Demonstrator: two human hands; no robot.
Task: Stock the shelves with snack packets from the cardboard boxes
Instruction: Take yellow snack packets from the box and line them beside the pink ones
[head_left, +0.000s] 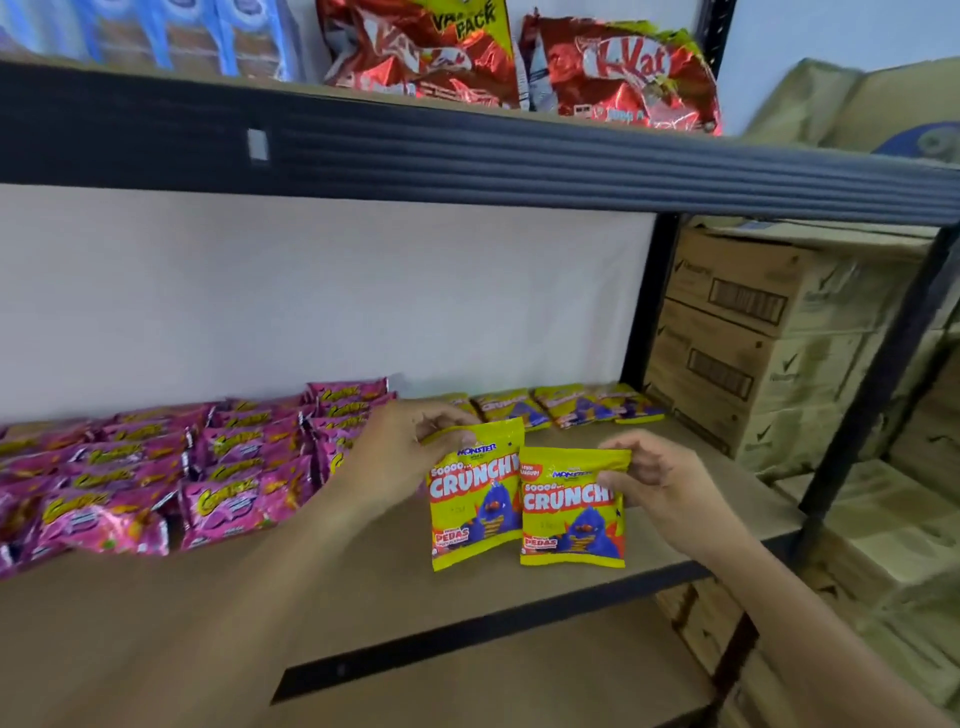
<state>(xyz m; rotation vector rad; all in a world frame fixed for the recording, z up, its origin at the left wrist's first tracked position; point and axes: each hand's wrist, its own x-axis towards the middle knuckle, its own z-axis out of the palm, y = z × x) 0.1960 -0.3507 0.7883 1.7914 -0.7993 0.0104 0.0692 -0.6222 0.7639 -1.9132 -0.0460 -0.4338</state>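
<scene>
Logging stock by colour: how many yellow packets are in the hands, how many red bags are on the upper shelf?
Yellow packets in hand: 2, left hand holds one, right hand holds one
Red bags, upper shelf: 2
Total: 4

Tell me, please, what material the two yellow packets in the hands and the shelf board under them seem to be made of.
The yellow packets look like thin glossy plastic film: printed faces, crimped top edges, slight wrinkles. The shelf board looks like matte brown wood fibreboard, plain and grainless, though laminate is possible. Its front edge seems to be dark painted metal.
</scene>
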